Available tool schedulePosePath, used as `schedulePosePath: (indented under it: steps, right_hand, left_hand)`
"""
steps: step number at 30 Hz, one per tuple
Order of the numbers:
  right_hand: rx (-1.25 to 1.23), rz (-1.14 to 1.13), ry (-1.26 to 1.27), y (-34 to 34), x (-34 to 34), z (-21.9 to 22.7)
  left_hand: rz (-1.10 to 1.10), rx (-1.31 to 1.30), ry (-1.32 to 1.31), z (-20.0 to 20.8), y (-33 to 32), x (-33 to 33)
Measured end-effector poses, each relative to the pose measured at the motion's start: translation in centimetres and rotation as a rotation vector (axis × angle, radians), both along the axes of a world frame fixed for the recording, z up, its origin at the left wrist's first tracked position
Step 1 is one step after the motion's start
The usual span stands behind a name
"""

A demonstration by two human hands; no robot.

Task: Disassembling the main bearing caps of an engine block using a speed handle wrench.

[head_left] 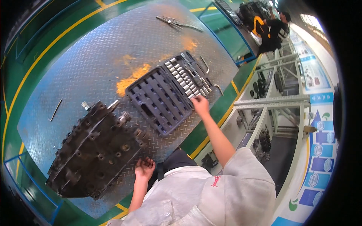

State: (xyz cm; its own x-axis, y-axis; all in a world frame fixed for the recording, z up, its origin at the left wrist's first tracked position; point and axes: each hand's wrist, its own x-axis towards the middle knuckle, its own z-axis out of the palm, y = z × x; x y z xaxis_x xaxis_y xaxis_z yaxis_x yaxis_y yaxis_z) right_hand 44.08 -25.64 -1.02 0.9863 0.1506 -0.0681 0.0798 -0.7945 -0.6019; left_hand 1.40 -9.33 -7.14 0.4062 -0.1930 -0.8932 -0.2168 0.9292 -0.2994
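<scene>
In the head view, one of the sockets (183, 83) in the tool case (152, 90) seems to be being picked out or put back, right at the fingertips of the right hand (200, 105); whether these are closed on it cannot be told. The left hand's (144, 168) fingers are loosely curled, nothing seen held, the engine block (94, 150) just left of them. A careful pinch, clear of neighbouring pieces, is probably called for.

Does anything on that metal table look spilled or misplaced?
Yes: bright orange patches mark the grey tabletop beside the open socket case, standing out; spill or wear, I can't tell. A thin metal rod lies loose beyond the dark machine part, away from the case.
</scene>
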Motion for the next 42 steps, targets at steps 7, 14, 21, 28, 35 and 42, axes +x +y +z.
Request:
schedulePosePath:
  steps: [7, 14, 21, 28, 35, 42]
  right_hand:
    - [-0.510, 0.002, -0.068, -18.0, 21.6, -8.0]
    - [-0.736, 0.595, 0.202, -23.2, 31.6, -12.4]
    - [-0.712, 0.747, -0.146, -23.4, 30.4, -14.2]
    - [-0.713, 0.527, -0.180, -25.2, 31.6, -12.3]
    - [-0.576, 0.249, -0.160, -25.4, 28.6, -8.1]
    - [-0.333, 0.227, -0.193, -27.5, 20.0, -5.7]
  left_hand:
    - [-0.314, 0.254, 0.029, 6.2, -3.0, 8.2]
    - [-0.924, 0.930, -0.159, 19.7, 4.0, 21.7]
    - [-1.141, 2.255, 0.872, 23.7, 23.2, 21.6]
    - [-1.992, 1.347, 0.834, 15.7, 37.4, 18.9]
    - [-1.938, 1.306, 0.848, 12.8, 38.0, 20.4]
    - [-1.760, 1.311, 0.871, 12.9, 37.8, 20.5]
